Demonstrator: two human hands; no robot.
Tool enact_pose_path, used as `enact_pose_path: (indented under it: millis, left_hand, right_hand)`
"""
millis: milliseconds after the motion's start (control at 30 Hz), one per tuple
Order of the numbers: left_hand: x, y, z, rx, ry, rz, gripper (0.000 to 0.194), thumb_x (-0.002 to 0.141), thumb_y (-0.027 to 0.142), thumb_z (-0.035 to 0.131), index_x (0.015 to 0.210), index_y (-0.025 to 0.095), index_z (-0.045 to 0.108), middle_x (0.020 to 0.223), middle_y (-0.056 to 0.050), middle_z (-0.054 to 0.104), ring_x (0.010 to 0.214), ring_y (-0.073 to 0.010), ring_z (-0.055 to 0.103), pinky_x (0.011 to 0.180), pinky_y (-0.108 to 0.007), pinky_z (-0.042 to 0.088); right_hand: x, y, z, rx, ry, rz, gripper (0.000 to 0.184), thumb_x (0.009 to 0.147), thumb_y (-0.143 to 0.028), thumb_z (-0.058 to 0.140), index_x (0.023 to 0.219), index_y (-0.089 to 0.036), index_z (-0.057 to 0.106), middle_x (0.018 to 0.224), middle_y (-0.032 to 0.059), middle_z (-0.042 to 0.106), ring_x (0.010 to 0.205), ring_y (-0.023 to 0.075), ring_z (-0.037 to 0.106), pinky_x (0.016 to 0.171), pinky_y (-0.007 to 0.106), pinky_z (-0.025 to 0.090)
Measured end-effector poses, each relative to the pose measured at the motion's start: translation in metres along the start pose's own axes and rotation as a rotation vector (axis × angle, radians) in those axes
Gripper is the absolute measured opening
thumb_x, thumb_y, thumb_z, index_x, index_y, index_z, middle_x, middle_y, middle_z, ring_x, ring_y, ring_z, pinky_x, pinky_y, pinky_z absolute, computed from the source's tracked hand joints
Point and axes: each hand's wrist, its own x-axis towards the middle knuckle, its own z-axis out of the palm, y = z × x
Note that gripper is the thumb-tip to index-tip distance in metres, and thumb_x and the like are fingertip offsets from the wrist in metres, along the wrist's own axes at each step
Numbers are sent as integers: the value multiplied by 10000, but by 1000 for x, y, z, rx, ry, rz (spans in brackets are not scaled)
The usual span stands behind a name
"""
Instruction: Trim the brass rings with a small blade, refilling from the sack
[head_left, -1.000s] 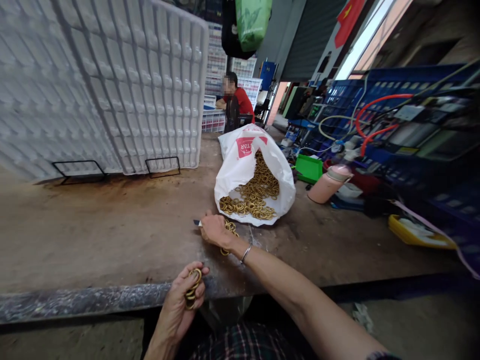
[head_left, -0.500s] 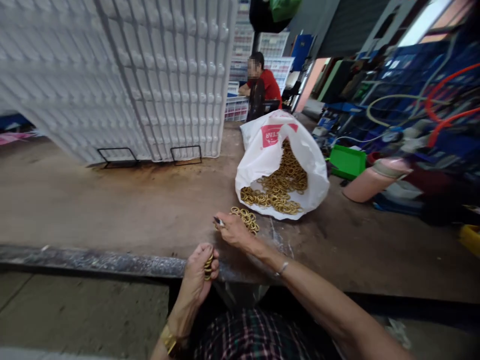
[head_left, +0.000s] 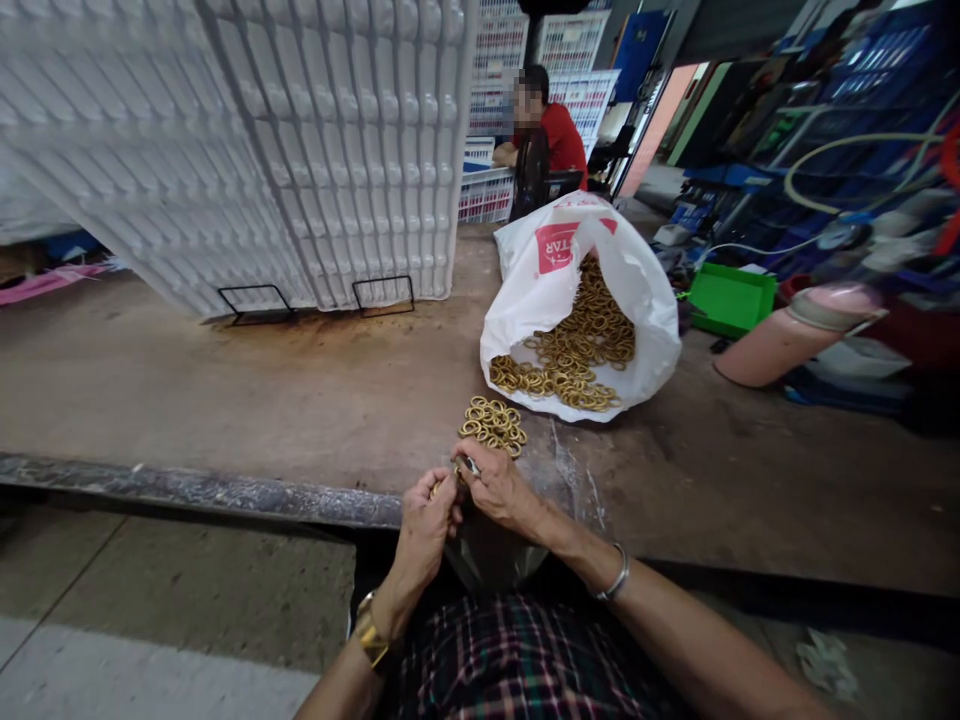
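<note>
In front of the white bag [head_left: 521,305], the left hand [head_left: 424,520] curls its fingers around rings [head_left: 436,490]; the right hand [head_left: 506,492], beside it, pinches a small tool [head_left: 471,465]. Between hands and bag lies a ring pile [head_left: 493,427]; more rings lie inside the bag. Behind it sits a person [head_left: 566,140].

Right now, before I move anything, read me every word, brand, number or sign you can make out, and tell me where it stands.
"TAR": pale letters on the red patch of the white bag, seemingly upside down; any further letters are lost in the folds.
Red print near the bag's far end: too small and creased to read.
Nothing else is legible.
</note>
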Motion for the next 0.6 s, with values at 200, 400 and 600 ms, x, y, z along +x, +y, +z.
enact_pose_path:
  millis: [200,400,600]
  left_hand:
    - [0,-4,1,124,49,41,311,721,467,571,717,164,504,484,61,434,405,-63,363,393,-177,267]
    - [0,-3,3,332,164,244,161,749,323,540,697,171,538,511,51,440,468,-86,385,475,-200,316]
    - [-1,0,3,290,118,245,184,754,349,554,709,171,548,518,46,454,467,-86,401,470,-196,322]
  right_hand:
    - [-5,1,3,-45,2,-24,171,814,-130,433,943,-179,534,801,30,587,748,137,537,679,220,359]
    - [-1,-4,-6,44,-39,216,239,842,-244,433,621,-172,486,546,-40,454,525,93,395,522,209,271]
    - [0,-4,-7,318,-39,273,263,801,-224,422,543,-175,416,488,-64,389,492,80,357,485,200,255]
